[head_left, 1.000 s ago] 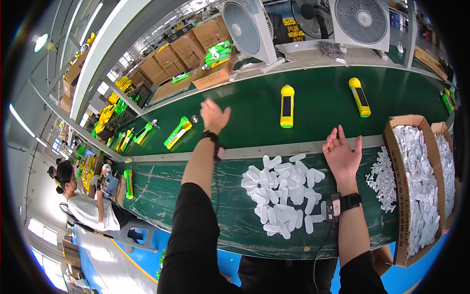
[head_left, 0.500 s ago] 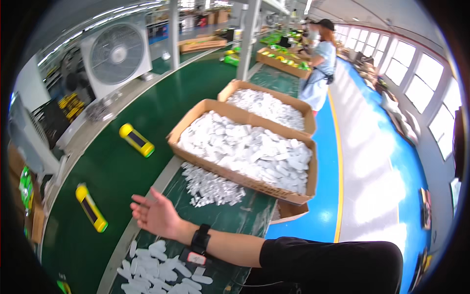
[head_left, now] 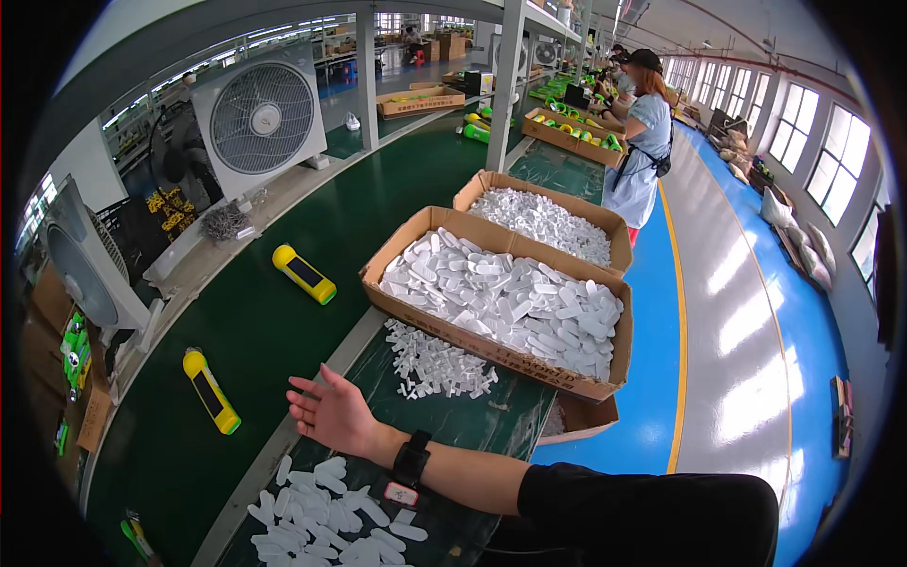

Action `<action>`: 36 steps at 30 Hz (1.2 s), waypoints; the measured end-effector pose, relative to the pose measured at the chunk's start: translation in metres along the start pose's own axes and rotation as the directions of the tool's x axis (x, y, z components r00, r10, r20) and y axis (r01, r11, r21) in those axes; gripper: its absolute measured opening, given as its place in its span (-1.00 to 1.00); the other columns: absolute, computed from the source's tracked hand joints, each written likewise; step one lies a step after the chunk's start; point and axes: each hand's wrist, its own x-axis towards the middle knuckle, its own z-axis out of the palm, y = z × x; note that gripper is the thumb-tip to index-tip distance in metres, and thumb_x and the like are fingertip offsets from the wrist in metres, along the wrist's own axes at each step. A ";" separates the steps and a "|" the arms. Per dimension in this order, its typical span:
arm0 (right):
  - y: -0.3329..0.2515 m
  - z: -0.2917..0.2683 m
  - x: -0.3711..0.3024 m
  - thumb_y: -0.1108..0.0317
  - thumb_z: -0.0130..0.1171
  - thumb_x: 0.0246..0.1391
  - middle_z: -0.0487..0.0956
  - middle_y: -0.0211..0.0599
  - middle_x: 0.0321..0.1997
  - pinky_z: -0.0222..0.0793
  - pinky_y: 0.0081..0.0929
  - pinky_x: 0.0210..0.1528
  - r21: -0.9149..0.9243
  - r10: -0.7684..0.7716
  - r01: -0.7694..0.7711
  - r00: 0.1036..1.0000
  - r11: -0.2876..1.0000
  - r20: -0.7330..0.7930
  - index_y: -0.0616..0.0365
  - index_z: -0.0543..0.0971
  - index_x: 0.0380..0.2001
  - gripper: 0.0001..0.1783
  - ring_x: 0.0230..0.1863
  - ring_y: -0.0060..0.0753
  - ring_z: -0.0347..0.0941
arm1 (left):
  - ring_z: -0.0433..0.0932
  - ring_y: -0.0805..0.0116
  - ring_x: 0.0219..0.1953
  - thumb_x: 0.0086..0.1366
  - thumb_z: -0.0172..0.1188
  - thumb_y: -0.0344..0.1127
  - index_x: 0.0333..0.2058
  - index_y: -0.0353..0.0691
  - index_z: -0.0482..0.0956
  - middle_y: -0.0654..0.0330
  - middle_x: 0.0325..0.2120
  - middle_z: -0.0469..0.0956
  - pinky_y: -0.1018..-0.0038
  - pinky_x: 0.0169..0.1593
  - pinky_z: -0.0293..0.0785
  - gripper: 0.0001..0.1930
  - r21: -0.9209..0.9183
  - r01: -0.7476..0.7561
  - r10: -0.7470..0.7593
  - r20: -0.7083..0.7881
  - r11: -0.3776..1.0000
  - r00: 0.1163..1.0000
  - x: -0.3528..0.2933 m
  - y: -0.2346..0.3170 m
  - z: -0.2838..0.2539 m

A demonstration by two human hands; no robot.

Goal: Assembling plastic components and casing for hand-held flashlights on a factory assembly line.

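From the lower right, my right arm, in a black sleeve with a dark watch (head_left: 411,460) on the wrist, reaches across the green workbench (head_left: 463,425). My right hand (head_left: 333,414) is open and holds nothing, its fingers apart near the bench's left edge. Just below it lies a loose pile of flat white oval plastic pieces (head_left: 316,515). Beyond the hand is a heap of small white parts (head_left: 436,361). Behind that stands a cardboard box (head_left: 491,357) full of more oval pieces. My left hand is out of view.
Two yellow lamp-like devices with dark panels, one nearer (head_left: 213,392) and one farther (head_left: 304,274), lie on the green conveyor belt (head_left: 255,350). A second box (head_left: 619,248) of small white parts is behind the first. A large fan (head_left: 263,118) stands across the belt. A person (head_left: 644,142) works farther along.
The whole view has shifted, so the boxes, the bench and my right hand sit farther right and slightly lower. My right hand stays open; blur has cleared.
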 end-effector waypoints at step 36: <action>0.017 0.025 -0.006 0.09 0.05 0.15 0.50 -0.35 -0.16 0.33 -0.46 -0.15 -0.623 -0.025 0.017 1.000 0.782 -0.005 0.04 0.43 -0.06 -0.63 -0.19 -0.44 0.43 | 0.45 0.33 -0.25 0.29 0.10 -0.18 -0.03 -0.19 0.36 0.17 -0.30 0.45 0.35 -0.08 0.43 -0.66 -0.794 0.314 0.422 0.081 -0.520 0.903 -0.179 0.243 0.220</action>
